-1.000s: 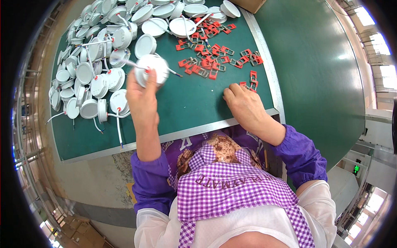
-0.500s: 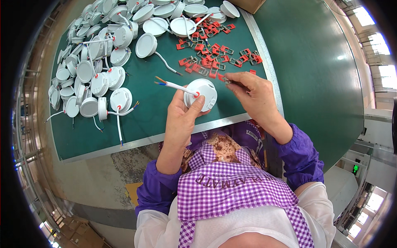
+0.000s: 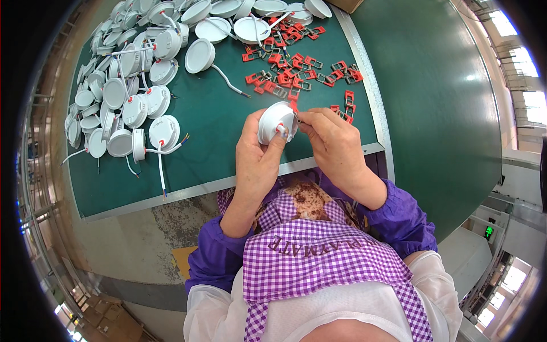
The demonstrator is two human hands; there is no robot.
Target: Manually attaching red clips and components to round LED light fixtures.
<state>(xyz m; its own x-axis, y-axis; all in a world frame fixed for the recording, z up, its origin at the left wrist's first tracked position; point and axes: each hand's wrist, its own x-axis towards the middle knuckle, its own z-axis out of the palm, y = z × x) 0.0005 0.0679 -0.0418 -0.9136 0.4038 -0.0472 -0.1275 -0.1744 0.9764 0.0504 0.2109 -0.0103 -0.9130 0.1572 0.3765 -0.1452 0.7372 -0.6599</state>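
1. A heap of white round lamp housings (image 3: 122, 85) with trailing wires lies on the green table's (image 3: 216, 131) left side.
2. The left hand (image 3: 259, 154) grips a white lamp disc (image 3: 276, 121) above the table's near edge.
3. The right hand (image 3: 336, 145) pinches a red spring clip (image 3: 294, 106) at the disc's rim; seating it likely calls for steady pressure.
4. More loose red clips (image 3: 296, 71) are scattered beyond; a green floor (image 3: 444, 102) lies to the right.
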